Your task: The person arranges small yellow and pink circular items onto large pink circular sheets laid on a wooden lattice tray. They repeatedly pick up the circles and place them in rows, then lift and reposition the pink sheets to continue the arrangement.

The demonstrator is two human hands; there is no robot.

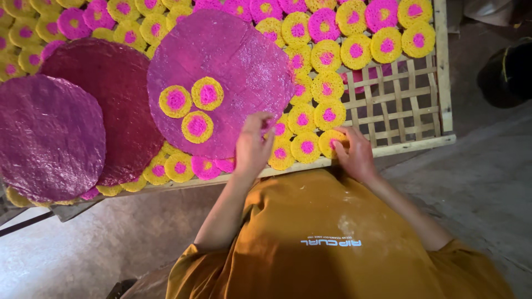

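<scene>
Pink, grainy round sheet [221, 72] under left hand [252, 147]; right hand [354, 155] pinches yellow lacy disc [331, 143].

we see soft, even light from above, a faint sheen on the large round magenta textured sheet [221, 72], dim corners, slight blur on both hands.

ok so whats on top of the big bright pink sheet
Three small yellow discs with pink centres lie on the big bright pink sheet. The left hand touches its lower edge. The sheet hides whatever discs lie beneath it on the bamboo tray.
</scene>
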